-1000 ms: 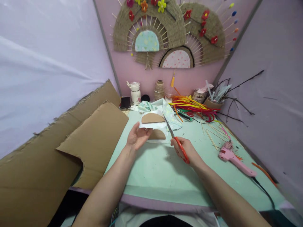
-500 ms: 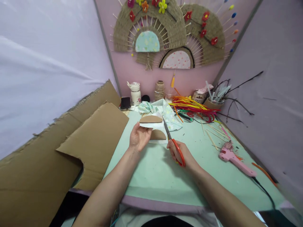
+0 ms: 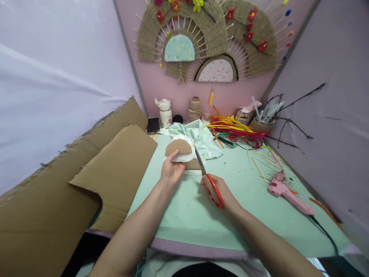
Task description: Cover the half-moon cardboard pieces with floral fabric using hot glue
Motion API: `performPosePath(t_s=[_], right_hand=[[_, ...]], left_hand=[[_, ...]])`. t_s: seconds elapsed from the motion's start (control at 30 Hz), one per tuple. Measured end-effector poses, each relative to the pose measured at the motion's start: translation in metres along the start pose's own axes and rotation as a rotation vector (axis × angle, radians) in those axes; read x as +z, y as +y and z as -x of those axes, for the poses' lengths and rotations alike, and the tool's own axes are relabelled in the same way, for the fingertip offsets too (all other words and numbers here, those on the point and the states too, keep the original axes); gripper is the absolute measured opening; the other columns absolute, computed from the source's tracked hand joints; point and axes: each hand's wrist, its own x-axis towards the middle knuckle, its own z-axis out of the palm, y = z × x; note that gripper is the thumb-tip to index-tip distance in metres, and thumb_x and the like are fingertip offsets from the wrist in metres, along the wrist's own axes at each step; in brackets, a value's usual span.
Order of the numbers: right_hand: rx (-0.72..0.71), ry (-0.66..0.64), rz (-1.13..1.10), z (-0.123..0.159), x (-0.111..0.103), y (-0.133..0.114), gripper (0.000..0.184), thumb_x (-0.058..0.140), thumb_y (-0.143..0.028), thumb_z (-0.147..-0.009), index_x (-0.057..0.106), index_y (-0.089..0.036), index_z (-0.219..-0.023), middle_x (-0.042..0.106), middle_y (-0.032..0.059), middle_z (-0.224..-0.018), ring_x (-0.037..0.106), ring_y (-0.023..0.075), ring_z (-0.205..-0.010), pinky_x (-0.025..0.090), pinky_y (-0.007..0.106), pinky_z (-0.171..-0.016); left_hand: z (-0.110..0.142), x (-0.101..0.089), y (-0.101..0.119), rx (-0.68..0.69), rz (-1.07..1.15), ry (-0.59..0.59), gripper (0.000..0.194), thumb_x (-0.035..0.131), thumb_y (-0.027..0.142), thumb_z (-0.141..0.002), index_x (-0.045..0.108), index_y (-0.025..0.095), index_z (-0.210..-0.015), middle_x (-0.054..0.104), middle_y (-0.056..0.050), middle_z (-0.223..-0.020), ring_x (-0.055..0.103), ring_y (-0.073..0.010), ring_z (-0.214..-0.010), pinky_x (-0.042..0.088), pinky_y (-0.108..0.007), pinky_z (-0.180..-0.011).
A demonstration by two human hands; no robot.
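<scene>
My left hand (image 3: 172, 169) pinches the lower edge of a cardboard half-circle (image 3: 178, 147) backed with white fabric (image 3: 187, 157) that shows as a border around it. The thumb lies on top, the fingers underneath. Red-handled scissors (image 3: 215, 188) are gripped in my right hand (image 3: 216, 187), their blades pointing up and away, close to the fabric's right edge. Whether the blades touch the fabric I cannot tell. Beneath the held piece a second cardboard half-circle (image 3: 193, 164) lies on pale fabric on the table, partly hidden.
Crumpled floral fabric (image 3: 211, 142) lies behind my hands. To the right are thin sticks (image 3: 259, 169), a pink glue gun (image 3: 291, 196) and bright pipe cleaners (image 3: 236, 127). Large cardboard sheets (image 3: 115, 173) lean at the left. A bottle (image 3: 165, 113) and twine spool (image 3: 195, 109) stand behind.
My left hand has tilted the half-circle so its cardboard face shows more, and the piece has shifted slightly left. The scissors have moved a little left and nearer my body.
</scene>
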Motion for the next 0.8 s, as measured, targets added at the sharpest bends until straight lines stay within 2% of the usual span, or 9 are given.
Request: performPosePath(t_s=[0.17,0.3,0.5,0.67,0.8], right_hand=[[-0.038,-0.038,-0.020,0.003,0.001,0.001,0.042,0.049,-0.062,-0.082,0.047,-0.021,-0.075,0.034,-0.0095,-0.047,0.030,0.0068,-0.035,0.022,0.021,-0.035],[-0.049,-0.066,-0.039,0.007,0.002,-0.002,0.047,0.046,-0.067,-0.081,0.047,-0.021,-0.076,0.033,-0.0090,-0.050,0.030,0.0071,-0.037,0.023,0.021,-0.036],[-0.126,-0.152,-0.099,0.012,0.001,-0.005,0.054,0.038,-0.072,-0.082,0.048,-0.020,-0.083,0.042,-0.0045,-0.064,0.038,0.0082,-0.047,0.030,0.022,-0.044],[-0.181,-0.232,-0.101,0.008,0.000,0.005,0.050,0.038,-0.070,-0.083,0.046,-0.021,-0.086,0.041,-0.0046,-0.067,0.039,0.0087,-0.051,0.031,0.022,-0.047],[-0.203,-0.240,-0.050,0.007,-0.002,0.008,0.047,0.039,-0.067,-0.086,0.046,-0.021,-0.089,0.039,-0.0048,-0.068,0.037,0.0090,-0.052,0.030,0.022,-0.047]], left_hand=[[0.003,0.001,0.003,-0.053,-0.047,-0.046,0.029,0.052,0.008,-0.083,0.061,0.014,-0.110,0.072,-0.007,-0.099,0.068,-0.0187,-0.093,0.053,-0.036,-0.089],[0.006,0.000,0.007,-0.022,-0.068,-0.121,0.035,0.051,0.009,-0.084,0.060,0.019,-0.116,0.072,-0.004,-0.104,0.067,-0.0184,-0.098,0.050,-0.038,-0.095],[0.007,-0.001,0.013,0.019,-0.084,-0.236,0.042,0.050,0.011,-0.085,0.056,0.024,-0.124,0.068,-0.005,-0.117,0.061,-0.0205,-0.113,0.046,-0.040,-0.100],[0.008,0.000,0.013,0.010,-0.072,-0.256,0.041,0.047,0.012,-0.087,0.055,0.024,-0.125,0.067,-0.005,-0.119,0.058,-0.0212,-0.116,0.044,-0.042,-0.102],[0.011,0.001,0.010,-0.002,-0.089,-0.260,0.040,0.047,0.013,-0.088,0.056,0.024,-0.125,0.068,-0.005,-0.118,0.059,-0.0212,-0.116,0.044,-0.042,-0.102]])
